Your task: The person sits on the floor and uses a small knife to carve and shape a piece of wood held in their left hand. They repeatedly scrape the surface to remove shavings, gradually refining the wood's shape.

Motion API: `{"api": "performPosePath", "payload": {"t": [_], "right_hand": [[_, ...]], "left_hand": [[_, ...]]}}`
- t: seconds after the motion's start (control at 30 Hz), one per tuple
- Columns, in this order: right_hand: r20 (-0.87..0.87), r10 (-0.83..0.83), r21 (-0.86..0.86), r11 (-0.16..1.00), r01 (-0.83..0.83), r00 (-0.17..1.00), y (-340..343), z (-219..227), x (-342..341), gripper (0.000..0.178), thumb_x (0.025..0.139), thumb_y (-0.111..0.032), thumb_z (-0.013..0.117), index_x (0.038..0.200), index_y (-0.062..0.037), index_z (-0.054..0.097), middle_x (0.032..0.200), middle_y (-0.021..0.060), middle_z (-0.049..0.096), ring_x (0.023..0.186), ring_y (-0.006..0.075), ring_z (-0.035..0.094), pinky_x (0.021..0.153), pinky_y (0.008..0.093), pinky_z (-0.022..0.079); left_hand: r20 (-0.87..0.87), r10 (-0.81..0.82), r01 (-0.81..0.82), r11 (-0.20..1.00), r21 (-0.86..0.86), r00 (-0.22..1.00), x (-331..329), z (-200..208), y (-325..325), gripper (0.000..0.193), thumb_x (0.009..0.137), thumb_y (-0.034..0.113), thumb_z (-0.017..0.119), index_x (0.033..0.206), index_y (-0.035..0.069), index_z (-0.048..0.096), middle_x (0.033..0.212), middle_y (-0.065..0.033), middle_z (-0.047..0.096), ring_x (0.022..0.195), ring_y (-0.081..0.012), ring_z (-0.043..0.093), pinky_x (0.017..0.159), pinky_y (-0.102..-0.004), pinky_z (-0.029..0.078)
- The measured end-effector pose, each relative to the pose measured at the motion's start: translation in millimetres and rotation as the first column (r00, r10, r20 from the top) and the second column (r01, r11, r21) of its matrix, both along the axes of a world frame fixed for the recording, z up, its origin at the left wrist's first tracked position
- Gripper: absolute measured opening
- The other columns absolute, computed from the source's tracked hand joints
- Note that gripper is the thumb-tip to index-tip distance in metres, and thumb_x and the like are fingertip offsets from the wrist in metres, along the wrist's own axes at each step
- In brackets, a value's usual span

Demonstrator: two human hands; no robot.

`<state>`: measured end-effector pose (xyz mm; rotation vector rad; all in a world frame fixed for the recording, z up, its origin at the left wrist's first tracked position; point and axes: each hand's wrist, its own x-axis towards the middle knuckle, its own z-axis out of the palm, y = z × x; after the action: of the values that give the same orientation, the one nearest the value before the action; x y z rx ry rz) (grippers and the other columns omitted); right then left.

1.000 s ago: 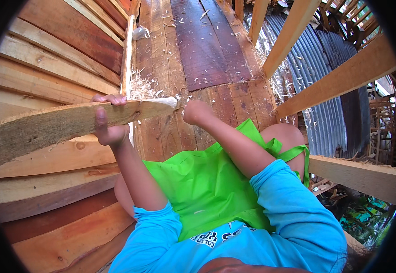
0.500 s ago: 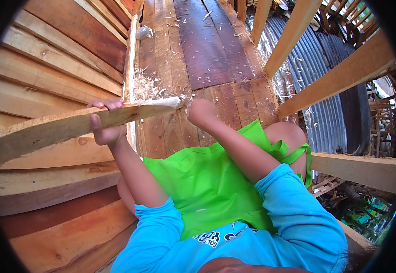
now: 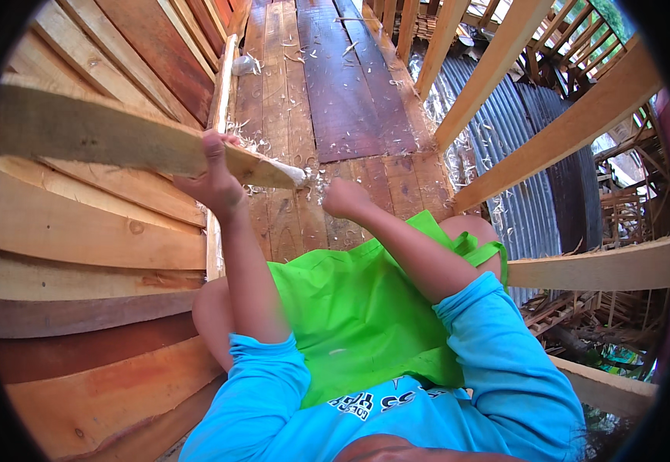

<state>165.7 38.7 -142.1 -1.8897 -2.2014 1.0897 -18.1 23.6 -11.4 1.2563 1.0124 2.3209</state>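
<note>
A long wooden plank (image 3: 104,138) slants from the far left toward the middle of the head view, its narrowed right end (image 3: 289,174) pale and freshly cut. My left hand (image 3: 218,181) grips the plank a little short of that end, thumb on the near face and fingers mostly hidden behind it. Just right of the tip, my right hand (image 3: 346,200) is closed in a fist. Whatever that fist may hold is hidden. Small pale shavings (image 3: 315,182) lie between the tip and the fist.
A bright green apron (image 3: 350,308) covers my lap. Curled shavings lie over the plank floor (image 3: 358,92). At left rises a wall of overlapping boards (image 3: 88,219). Wooden railing posts (image 3: 489,77) stand at right, with corrugated metal sheets (image 3: 523,169) beyond. A clear plastic bag (image 3: 246,65) sits by the wall.
The plank's left part has swung upward in the view while its tip stays nearly in place. My left hand has moved up and right with it; my right hand has shifted slightly.
</note>
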Motion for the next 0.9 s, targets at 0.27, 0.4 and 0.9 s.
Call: {"api": "performPosePath", "payload": {"t": [0.27,0.4,0.9], "right_hand": [[-0.09,0.086,-0.144,0.985,-0.098,0.992,3.6,25.5,-9.9,0.035,0.081,-0.015,0.044,0.086,0.0126,0.066,0.079,0.0265,0.067,0.061,0.0356,0.067,0.057,0.0446,0.054],[-0.021,0.209,-0.2,0.957,-0.209,0.978,13.7,35.0,-7.4,0.026,0.083,-0.013,0.043,0.097,-0.0002,0.061,0.084,0.0231,0.065,0.062,0.0319,0.066,0.058,0.0425,0.053],[0.123,0.231,-0.287,0.939,-0.188,0.965,48.7,27.4,-11.0,0.03,0.084,-0.015,0.045,0.076,0.0108,0.059,0.062,0.0185,0.059,0.046,0.0271,0.055,0.044,0.041,0.044]], "left_hand": [[0.066,0.059,-0.054,0.996,-0.078,0.996,26.2,8.5,-2.4,0.027,0.081,0.006,0.073,0.096,-0.006,0.055,0.072,-0.0098,0.063,0.059,-0.0163,0.062,0.057,-0.0282,0.052],[0.03,0.018,-0.015,0.994,-0.11,0.999,30.1,5.7,-2.0,0.029,0.082,0.007,0.072,0.099,-0.004,0.052,0.071,-0.0102,0.062,0.058,-0.016,0.062,0.057,-0.0279,0.052],[0.095,-0.041,0.041,0.999,0.002,0.995,30.4,7.5,0.9,0.027,0.077,0.004,0.076,0.09,-0.003,0.053,0.07,-0.0093,0.061,0.056,-0.0144,0.062,0.055,-0.0261,0.055]]}}
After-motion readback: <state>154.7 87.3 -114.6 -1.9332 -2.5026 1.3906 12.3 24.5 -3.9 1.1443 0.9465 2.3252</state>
